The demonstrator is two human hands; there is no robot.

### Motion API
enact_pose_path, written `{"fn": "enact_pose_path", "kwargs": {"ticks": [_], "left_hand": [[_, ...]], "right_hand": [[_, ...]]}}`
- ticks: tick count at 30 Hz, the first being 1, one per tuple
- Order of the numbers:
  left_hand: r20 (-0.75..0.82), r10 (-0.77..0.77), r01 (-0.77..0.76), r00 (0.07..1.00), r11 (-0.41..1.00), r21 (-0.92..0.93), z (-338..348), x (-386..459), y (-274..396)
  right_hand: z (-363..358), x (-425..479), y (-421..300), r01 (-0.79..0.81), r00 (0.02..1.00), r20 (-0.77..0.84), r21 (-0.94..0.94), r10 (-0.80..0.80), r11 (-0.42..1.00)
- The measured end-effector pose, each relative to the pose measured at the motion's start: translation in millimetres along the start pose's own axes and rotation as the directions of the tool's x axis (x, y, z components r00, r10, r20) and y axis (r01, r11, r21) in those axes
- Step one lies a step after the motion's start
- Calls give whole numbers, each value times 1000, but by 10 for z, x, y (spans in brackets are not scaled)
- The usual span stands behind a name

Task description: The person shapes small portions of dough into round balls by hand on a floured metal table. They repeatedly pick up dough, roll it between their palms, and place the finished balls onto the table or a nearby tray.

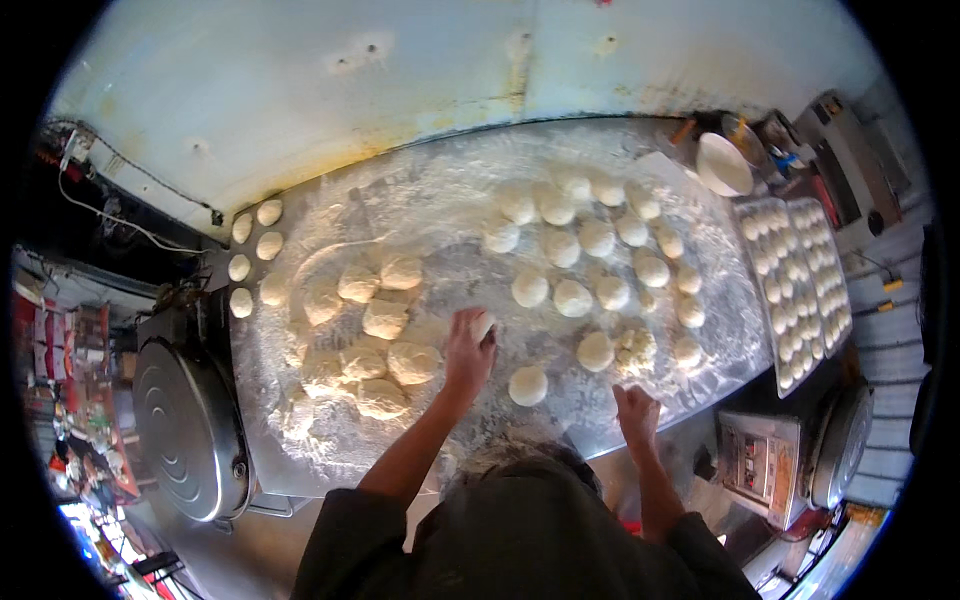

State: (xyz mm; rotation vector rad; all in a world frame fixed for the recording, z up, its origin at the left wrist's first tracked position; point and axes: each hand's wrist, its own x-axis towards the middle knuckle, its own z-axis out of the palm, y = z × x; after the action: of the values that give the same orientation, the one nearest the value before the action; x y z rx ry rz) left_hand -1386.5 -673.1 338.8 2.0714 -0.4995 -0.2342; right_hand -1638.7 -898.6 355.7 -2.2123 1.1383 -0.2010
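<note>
My left hand [471,349] is curled around a small dough ball [484,324] near the middle of the floured metal worktable [465,262]. A smooth dough ball [528,385] lies between my two hands. My right hand [637,411] is at the table's near edge with its fingers bent in; whether it holds anything cannot be told. Just beyond it sits a rough, crumbly heap of dough [635,351], beside another round dough ball [595,352]. Several rounded balls [572,298] stand farther back on the right. Irregular dough pieces [385,319] lie to the left of my left hand.
Small dough balls [270,245] line the table's left end. Two trays of small dough pieces [787,292] are at the right, below a white bowl [724,165]. Round metal lidded appliances stand at left [187,427] and right [844,446]. A wall [450,75] borders the far edge.
</note>
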Motion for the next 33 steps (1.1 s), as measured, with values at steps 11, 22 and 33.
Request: {"fn": "enact_pose_path", "kwargs": {"ticks": [11, 22, 33], "left_hand": [[334, -2, -268, 942, 591, 761, -851, 1217, -885], [177, 414, -451, 893, 815, 363, -1092, -343, -421], [420, 82, -286, 904, 846, 450, -558, -1826, -320]], "right_hand": [[175, -332, -466, -296, 940, 272, 350, 206, 889], [426, -281, -862, -148, 937, 347, 483, -33, 863], [694, -723, -912, -50, 852, 491, 423, -182, 905]]}}
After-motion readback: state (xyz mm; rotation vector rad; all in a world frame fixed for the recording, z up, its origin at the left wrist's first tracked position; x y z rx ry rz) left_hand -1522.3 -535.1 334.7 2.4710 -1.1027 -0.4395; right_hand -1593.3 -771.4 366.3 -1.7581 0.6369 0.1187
